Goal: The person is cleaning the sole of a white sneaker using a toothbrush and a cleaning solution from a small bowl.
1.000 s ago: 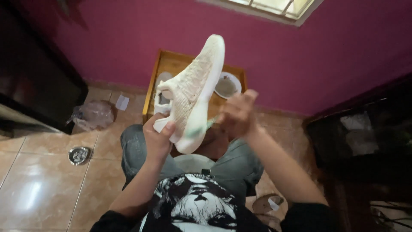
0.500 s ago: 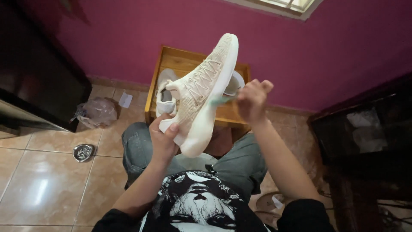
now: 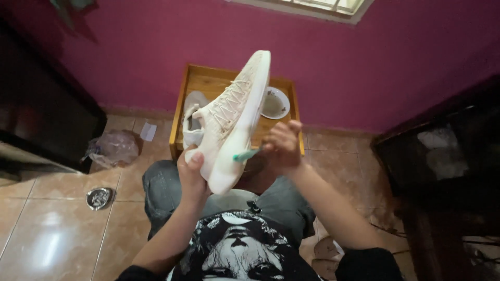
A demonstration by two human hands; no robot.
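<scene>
Head view: left hand [image 3: 191,174] grips sneaker [image 3: 232,122], right hand [image 3: 281,145] clasps brush [image 3: 246,154]; wooden tray [image 3: 212,80] holds dish [image 3: 275,102].

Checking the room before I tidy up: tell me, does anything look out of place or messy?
A crumpled plastic bag and a paper scrap lie loose on the floor tiles by the wall. Otherwise nothing stands out.

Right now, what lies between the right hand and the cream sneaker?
In the head view, a green-handled brush bridges the gap from the right hand to the cream sneaker.
</scene>
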